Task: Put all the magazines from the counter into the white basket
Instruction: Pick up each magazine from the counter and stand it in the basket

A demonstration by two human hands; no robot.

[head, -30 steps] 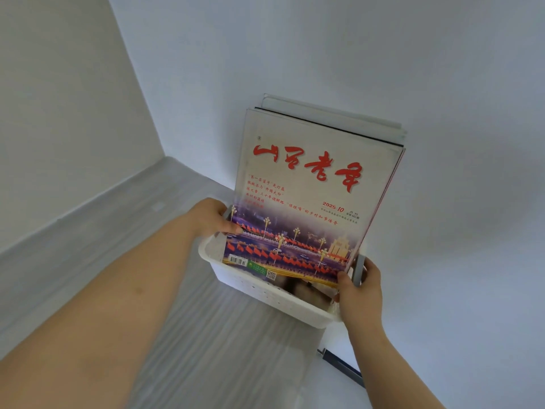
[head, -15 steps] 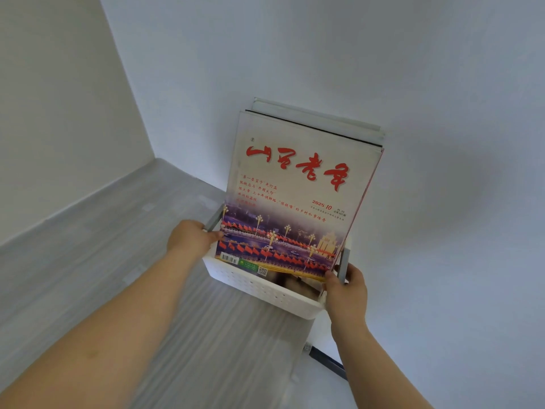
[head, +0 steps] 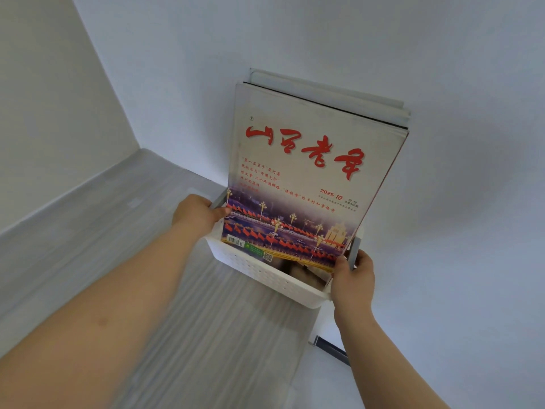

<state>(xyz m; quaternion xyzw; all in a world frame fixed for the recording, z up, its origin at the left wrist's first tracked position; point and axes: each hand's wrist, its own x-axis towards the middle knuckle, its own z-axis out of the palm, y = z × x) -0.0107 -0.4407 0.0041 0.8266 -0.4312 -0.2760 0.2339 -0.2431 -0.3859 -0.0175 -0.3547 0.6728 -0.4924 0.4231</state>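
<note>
The white basket (head: 265, 274) stands on the grey counter against the white wall. Several magazines (head: 298, 184) stand upright in it and lean back on the wall; the front one has a pale cover with red characters and a night street photo. My left hand (head: 196, 214) is closed on the grey handle at the basket's left end, its thumb touching the front magazine's edge. My right hand (head: 354, 276) is closed on the grey handle at the right end, thumb by the cover's lower corner.
The grey striped counter (head: 124, 237) runs left into a corner between two white walls. At the lower right, a dark grey bar (head: 331, 348) lies by the counter's end, just below the basket.
Both hands stay at the basket's two ends. The magazines stay upright. Only the view has shifted slightly.
</note>
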